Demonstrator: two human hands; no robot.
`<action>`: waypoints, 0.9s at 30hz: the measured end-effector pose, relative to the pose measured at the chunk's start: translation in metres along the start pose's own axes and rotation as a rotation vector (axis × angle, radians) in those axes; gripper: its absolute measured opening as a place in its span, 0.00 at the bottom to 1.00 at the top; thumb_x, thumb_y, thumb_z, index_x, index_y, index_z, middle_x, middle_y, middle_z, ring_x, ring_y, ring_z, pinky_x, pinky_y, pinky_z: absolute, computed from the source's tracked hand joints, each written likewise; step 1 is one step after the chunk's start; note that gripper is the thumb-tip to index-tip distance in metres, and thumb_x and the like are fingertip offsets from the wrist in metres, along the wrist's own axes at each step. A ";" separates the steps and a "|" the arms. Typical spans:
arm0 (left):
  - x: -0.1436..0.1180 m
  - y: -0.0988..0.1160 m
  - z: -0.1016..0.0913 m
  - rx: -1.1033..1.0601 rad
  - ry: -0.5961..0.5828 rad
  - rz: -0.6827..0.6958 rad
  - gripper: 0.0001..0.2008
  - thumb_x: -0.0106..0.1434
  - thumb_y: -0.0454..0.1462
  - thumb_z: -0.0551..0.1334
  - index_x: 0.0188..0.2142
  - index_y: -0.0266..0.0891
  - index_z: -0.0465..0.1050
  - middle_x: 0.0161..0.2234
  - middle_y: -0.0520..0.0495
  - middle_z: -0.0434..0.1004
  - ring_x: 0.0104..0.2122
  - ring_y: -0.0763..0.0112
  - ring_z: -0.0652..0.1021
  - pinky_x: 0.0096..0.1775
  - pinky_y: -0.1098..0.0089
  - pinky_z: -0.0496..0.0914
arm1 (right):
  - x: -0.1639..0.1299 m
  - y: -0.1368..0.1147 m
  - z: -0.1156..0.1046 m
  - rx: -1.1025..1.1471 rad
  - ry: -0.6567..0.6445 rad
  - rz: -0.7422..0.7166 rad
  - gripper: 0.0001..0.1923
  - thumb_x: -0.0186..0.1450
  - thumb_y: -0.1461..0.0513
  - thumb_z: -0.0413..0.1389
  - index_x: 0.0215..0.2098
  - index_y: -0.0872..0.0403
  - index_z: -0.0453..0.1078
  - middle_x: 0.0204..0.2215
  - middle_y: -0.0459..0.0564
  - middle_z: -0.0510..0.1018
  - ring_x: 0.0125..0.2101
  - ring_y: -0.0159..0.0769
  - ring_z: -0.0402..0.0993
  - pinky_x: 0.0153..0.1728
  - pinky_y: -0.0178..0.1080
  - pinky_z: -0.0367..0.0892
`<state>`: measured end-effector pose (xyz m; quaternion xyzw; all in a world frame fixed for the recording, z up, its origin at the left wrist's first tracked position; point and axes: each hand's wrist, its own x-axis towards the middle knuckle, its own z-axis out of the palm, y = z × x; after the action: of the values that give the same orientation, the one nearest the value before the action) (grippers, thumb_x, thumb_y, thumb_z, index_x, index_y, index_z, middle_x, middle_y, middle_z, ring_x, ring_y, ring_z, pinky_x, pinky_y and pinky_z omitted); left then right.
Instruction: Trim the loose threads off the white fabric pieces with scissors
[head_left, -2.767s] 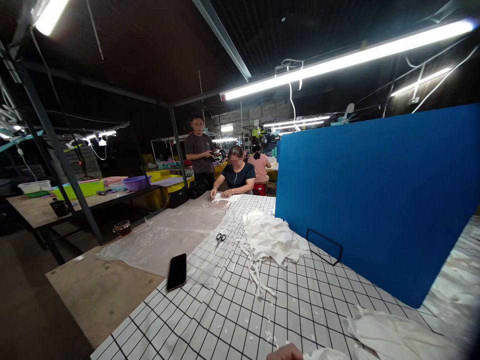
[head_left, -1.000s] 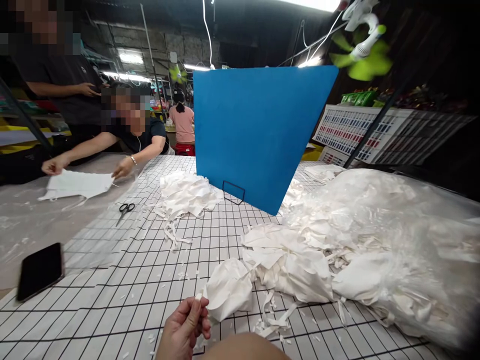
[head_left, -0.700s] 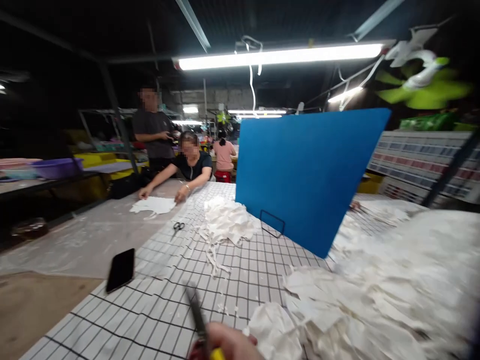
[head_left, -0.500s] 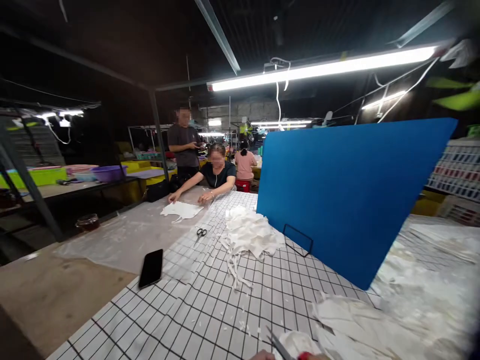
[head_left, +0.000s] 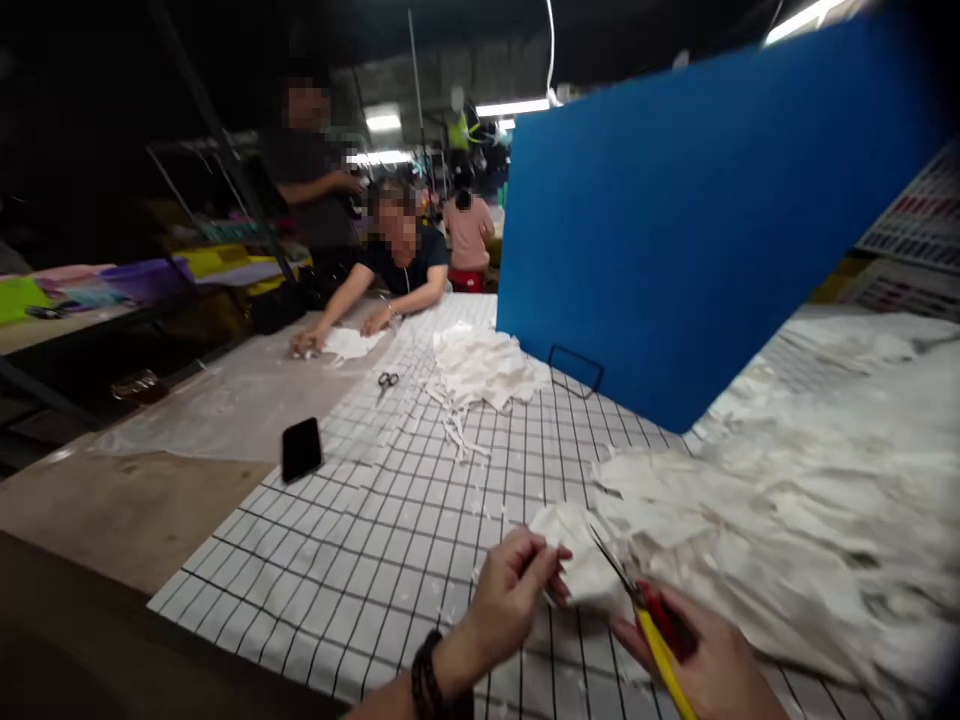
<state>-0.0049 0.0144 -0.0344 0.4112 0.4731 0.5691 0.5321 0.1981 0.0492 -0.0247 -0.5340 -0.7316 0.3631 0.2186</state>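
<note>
My left hand [head_left: 514, 585], with a dark beaded bracelet at the wrist, pinches the edge of a white cloth piece [head_left: 589, 560] low in the view. In my right hand [head_left: 712, 655] is a pair of scissors [head_left: 619, 568] with slim pointed metal blades and red and yellow handles. The blades point up and left, over or beside the cloth piece; whether they touch it I cannot tell. A large heap of white cloth pieces [head_left: 810, 520] spreads to the right of my hands. Small white scraps lie on the checked tablecloth [head_left: 360, 560].
A blue board [head_left: 652, 240] with a black wire stand [head_left: 576, 370] rises at the right. Beyond my hands lie a white cloth pile [head_left: 487, 365], black scissors [head_left: 387, 381] and a phone [head_left: 301, 450]. Across the table a seated person [head_left: 405, 250] handles white cloth; another stands behind.
The view has tipped downward, so the far things sit higher. Both my hands, barely showing at the bottom edge before, have come into view with the white cloth piece and scissors.
</note>
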 end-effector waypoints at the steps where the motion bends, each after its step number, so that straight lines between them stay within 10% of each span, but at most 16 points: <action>1: -0.001 0.004 -0.001 0.037 -0.016 0.006 0.17 0.65 0.47 0.59 0.36 0.33 0.75 0.27 0.46 0.73 0.26 0.72 0.75 0.35 0.70 0.69 | -0.002 -0.002 -0.003 -0.070 -0.026 -0.035 0.17 0.57 0.47 0.58 0.27 0.51 0.67 0.21 0.47 0.73 0.23 0.39 0.70 0.25 0.38 0.68; 27: -0.006 0.013 -0.008 0.359 -0.244 0.168 0.14 0.70 0.39 0.53 0.32 0.37 0.73 0.30 0.47 0.70 0.33 0.69 0.72 0.37 0.69 0.65 | -0.009 -0.041 -0.013 -0.303 -0.062 -0.124 0.13 0.57 0.55 0.60 0.31 0.51 0.62 0.30 0.46 0.71 0.29 0.36 0.66 0.30 0.38 0.61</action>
<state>-0.0148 0.0083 -0.0232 0.6031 0.4630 0.4640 0.4546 0.1845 0.0382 0.0155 -0.5032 -0.8160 0.2506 0.1350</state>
